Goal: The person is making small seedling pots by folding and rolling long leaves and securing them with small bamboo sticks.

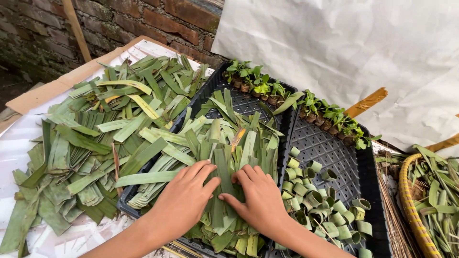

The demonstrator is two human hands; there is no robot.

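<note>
Head view. Both hands are resting on a heap of cut green leaf strips (224, 143) that is lying in the left black plastic tray (125, 203). The left hand (184, 200) is lying palm down with its fingers spread and slightly curled, and its thumb and forefinger are pinching one edge of a single upright leaf strip (224, 172). The right hand (260, 198) is lying just beside it, likewise palm down, its fingertips (239, 177) pressing the opposite edge of the same strip, so that the strip is sitting between the two hands. Neither hand is closing into a fist.

To the right, a second black tray (354, 167) with a perforated floor is holding a cluster of small rolled leaf cups (318, 205) at its near end. Rows of small green seedlings (334, 119) in leaf pots are standing along the far edges of both trays.

To the left of the trays, a larger loose pile of leaf pieces (95, 134) is spreading over a white sheet (81, 236) on the work surface. At the right margin, a woven yellow basket (413, 210) is containing further green leaf scraps. A brick wall (119, 19) and a sheet of white plastic (344, 43) are forming the background.
</note>
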